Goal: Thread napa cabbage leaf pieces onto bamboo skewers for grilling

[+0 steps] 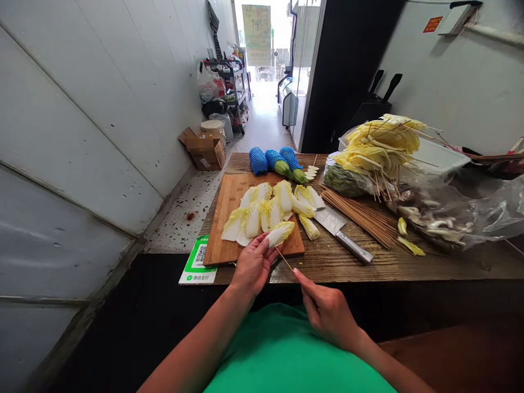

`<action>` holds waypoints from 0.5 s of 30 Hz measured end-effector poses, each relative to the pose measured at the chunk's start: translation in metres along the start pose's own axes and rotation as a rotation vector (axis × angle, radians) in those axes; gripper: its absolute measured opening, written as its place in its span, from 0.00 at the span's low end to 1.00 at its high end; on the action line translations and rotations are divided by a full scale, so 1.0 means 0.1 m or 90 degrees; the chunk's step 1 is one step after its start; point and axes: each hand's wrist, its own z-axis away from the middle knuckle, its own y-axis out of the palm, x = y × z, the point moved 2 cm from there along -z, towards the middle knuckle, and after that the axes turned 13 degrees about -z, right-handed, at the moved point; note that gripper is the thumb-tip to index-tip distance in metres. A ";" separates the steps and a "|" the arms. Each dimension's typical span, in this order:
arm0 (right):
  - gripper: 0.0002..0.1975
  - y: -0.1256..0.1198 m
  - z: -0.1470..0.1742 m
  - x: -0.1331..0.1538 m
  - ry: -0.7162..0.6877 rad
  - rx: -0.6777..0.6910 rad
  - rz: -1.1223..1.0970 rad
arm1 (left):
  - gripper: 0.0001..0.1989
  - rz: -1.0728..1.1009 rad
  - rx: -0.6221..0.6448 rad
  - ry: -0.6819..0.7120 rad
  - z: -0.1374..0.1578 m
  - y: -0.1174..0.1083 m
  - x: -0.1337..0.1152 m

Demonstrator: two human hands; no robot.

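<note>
My left hand [254,263] is closed on a napa cabbage leaf [280,233], white at the stem and yellow at its frilled edge, over the front of a wooden cutting board [229,191]. Pinched in my right hand [325,303] is a thin bamboo skewer [285,258]; its far tip meets the leaf, and whether it has gone through I cannot tell. More cabbage leaves [252,218] lie overlapping on the board. At the board's right edge rest a cabbage heart [309,228] and a cleaver [331,220] with a metal handle [355,248].
Loose bamboo skewers [360,215] lie right of the cleaver. Behind the board sit vegetables in blue foam nets [273,161]. Skewered cabbage leaves [380,142] are piled at the right, beside a plastic bag of mushrooms [434,218]. A QR-code card [198,265] sticks out at the left front.
</note>
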 end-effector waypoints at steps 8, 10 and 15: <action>0.22 0.02 0.02 -0.01 0.013 0.012 0.035 | 0.08 -0.019 -0.008 0.021 -0.01 -0.02 0.08; 0.22 0.01 0.02 -0.01 0.022 0.014 0.045 | 0.08 -0.025 -0.006 0.031 -0.01 -0.02 0.11; 0.22 0.02 0.01 0.01 0.020 0.010 0.050 | 0.09 -0.027 -0.013 0.029 -0.01 -0.01 0.14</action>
